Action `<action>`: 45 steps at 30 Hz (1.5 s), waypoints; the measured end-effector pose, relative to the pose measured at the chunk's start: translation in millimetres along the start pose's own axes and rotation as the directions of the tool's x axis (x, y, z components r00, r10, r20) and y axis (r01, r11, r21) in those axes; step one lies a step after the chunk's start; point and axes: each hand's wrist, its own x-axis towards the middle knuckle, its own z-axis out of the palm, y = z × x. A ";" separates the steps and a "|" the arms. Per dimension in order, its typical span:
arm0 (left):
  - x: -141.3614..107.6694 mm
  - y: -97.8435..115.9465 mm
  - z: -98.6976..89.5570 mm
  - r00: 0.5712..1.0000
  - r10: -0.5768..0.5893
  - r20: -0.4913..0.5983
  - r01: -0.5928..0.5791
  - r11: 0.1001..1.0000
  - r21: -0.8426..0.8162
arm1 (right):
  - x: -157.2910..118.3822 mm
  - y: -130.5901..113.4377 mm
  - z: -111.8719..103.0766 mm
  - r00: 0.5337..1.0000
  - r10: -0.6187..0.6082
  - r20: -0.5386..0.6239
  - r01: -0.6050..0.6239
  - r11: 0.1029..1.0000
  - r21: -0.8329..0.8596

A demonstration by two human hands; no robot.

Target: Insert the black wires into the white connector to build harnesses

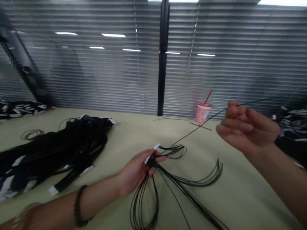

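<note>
Your left forearm, nearest at lower left, wore a dark bracelet [80, 206] above the wrist. Loops of the black cord bundle [151, 161] hung toward the lower edge beside it, and further lengths fanned out to the right. The bundle's gathered middle, with a white tag [156, 147] by it, lay in your left hand [134, 171], whose fingers were closed around it, low in the centre of the view.

One strand [192, 131] ran obliquely from the bundle up to your right hand [249, 127], which was raised at the right with its fingers curled. The strand met the fingertips and extended past them to the right; whether they pinched it, you could not tell.

Beneath both hands spread the pale table [240, 195]. To the left lay a large black heap [79, 137] with white ends, and just beyond it a thin coil [32, 134]. Behind your right wrist, a dark pile [295, 127] was partly hidden.

Farther back, a thin dark stick [201, 126] lay in front of a pink-and-white cup [203, 112], which stood upright with a tilted red straw [208, 96]. Horizontal blinds [107, 80], divided by a dark post [163, 64], closed off the background.
</note>
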 end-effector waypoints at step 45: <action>-4.7 -6.3 5.1 0.998 0.059 -0.019 -0.054 0.982 0.182 | -67.8 116.0 80.3 0.926 -0.123 0.357 0.339 0.689 -0.641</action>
